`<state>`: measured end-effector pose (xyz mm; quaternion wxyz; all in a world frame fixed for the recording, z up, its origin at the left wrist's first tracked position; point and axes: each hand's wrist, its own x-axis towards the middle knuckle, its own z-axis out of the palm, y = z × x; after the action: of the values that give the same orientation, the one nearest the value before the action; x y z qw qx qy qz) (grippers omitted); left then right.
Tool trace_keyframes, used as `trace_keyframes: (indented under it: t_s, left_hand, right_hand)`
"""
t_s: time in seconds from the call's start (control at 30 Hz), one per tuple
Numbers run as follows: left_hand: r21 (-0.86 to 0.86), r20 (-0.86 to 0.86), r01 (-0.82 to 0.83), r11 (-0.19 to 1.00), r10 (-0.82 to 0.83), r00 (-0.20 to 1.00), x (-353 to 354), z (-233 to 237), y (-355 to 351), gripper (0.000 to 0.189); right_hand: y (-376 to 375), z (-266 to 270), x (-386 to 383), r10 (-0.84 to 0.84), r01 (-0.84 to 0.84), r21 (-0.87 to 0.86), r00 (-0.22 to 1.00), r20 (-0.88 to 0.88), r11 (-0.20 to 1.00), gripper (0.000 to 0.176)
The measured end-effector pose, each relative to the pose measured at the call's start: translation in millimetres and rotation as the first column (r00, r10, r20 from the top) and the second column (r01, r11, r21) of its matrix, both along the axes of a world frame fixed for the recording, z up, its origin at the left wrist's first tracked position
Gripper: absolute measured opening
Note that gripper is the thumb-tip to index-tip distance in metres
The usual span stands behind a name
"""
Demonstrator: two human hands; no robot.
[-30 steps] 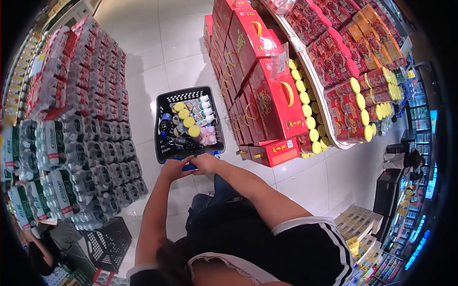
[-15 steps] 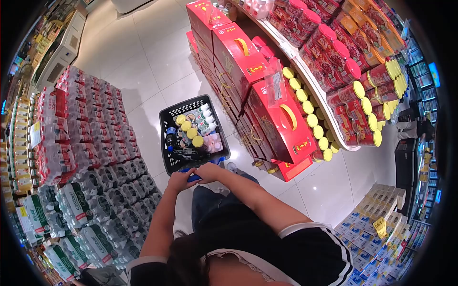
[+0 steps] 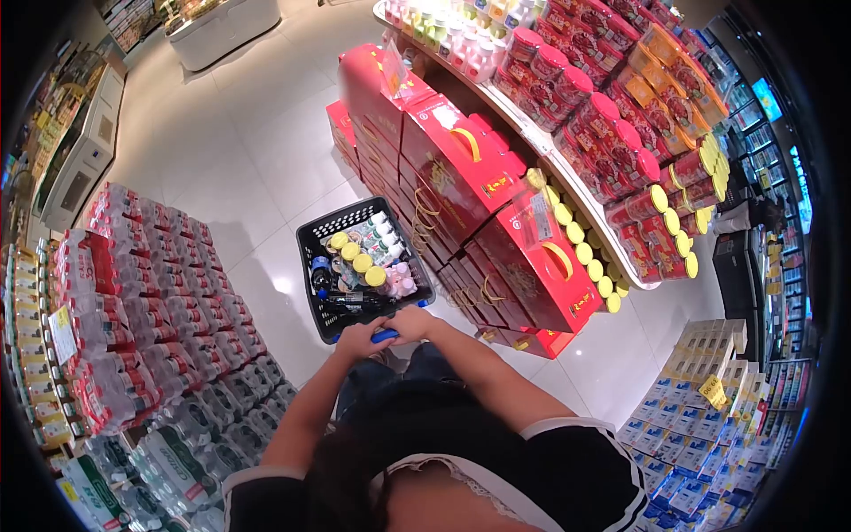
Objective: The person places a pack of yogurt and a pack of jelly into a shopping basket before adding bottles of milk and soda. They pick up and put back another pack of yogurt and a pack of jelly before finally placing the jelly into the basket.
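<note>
Both hands grip the blue handle of a black plastic shopping basket on wheels in front of me. My left hand is closed on the handle's left part, and my right hand is closed on its right part. Inside the basket lie yellow-capped bottles, several white bottles, a pink pack and dark bottles. The basket stands on the pale tiled floor between two displays.
Stacked packs of bottled water line the left side. Red gift boxes with yellow handles stand close on the right, under a curved shelf of red and yellow-lidded jars. A white counter stands far ahead. Boxed goods sit at lower right.
The basket and I have rolled forward along the aisle. The water packs and red boxes have slid back past me. Both hands have stayed on the handle.
</note>
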<state>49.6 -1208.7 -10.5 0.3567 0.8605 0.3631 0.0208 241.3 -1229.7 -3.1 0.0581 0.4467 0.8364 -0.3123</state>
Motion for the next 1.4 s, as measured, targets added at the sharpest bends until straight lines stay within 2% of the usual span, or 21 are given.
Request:
trace_keyframes:
  t_s: [0.03, 0.13, 0.2, 0.27, 0.4, 0.47, 0.53, 0.67, 0.77, 0.8, 0.97, 1.1, 1.13, 1.4]
  left_hand:
    - [-0.077, 0.03, 0.002, 0.997, 0.0, 1.0, 0, 8, 10, 0.059]
    - [-0.031, 0.084, -0.012, 0.999, 0.014, 0.996, 1, 8, 30, 0.058]
    - [-0.071, 0.04, 0.012, 0.997, -0.009, 0.999, 2, 6, 45, 0.056]
    - [-0.036, 0.041, 0.018, 0.999, -0.016, 0.999, 6, -3, 59, 0.054]
    - [-0.101, 0.037, 0.06, 0.993, -0.057, 0.998, 5, 4, 83, 0.055]
    - [-0.199, 0.006, 0.072, 0.977, -0.073, 0.997, 13, 3, 96, 0.06]
    - [-0.17, 0.095, 0.055, 0.984, -0.039, 0.995, 9, 0, 104, 0.068]
    - [-0.183, 0.163, 0.061, 0.981, -0.031, 0.986, 7, -4, 126, 0.076]
    - [-0.224, 0.245, 0.132, 0.966, -0.075, 0.967, 13, -13, 147, 0.072]
    - [-0.291, 0.18, 0.146, 0.946, -0.096, 0.979, 13, -12, 154, 0.071]
    - [-0.339, 0.186, 0.167, 0.926, -0.108, 0.977, 22, -11, 190, 0.069]
    - [-0.355, 0.154, 0.14, 0.925, -0.089, 0.984, 25, -6, 220, 0.071]
    - [-0.357, 0.155, 0.148, 0.922, -0.098, 0.983, 24, -4, 227, 0.071]
    - [-0.246, 0.234, 0.104, 0.964, -0.045, 0.971, 32, -33, 294, 0.07]
  right_hand:
    - [7, -1, -1, -0.027, 0.027, 0.022, 1.0, 0.0, 0.999, 0.037]
    - [28, 6, -3, -0.04, 0.037, 0.04, 0.996, 0.075, 0.999, 0.037]
    - [42, 6, -6, -0.087, 0.099, -0.044, 0.972, 0.218, 0.994, 0.038]
    - [56, -1, -4, -0.113, 0.15, -0.119, 0.955, 0.274, 0.981, 0.039]
    - [76, 1, -9, -0.173, 0.218, -0.105, 0.929, 0.329, 0.97, 0.039]
    - [82, -10, 0, -0.222, 0.251, -0.081, 0.938, 0.266, 0.965, 0.037]
    - [91, 1, -2, -0.208, 0.236, -0.072, 0.937, 0.28, 0.969, 0.036]
    - [116, 22, -7, -0.159, 0.19, -0.096, 0.951, 0.263, 0.977, 0.034]
    - [136, 15, 1, -0.137, 0.163, -0.101, 0.964, 0.228, 0.981, 0.034]
    - [143, 16, 1, -0.111, 0.138, -0.101, 0.965, 0.237, 0.985, 0.034]
    - [175, 11, 10, -0.172, 0.186, -0.097, 0.976, 0.136, 0.978, 0.032]
    - [209, 6, 12, -0.093, 0.11, -0.071, 0.972, 0.217, 0.991, 0.034]
    - [217, 2, 14, -0.098, 0.104, -0.039, 0.984, 0.147, 0.994, 0.032]
    - [290, -14, 23, -0.118, 0.118, -0.011, 0.992, 0.054, 0.993, 0.027]
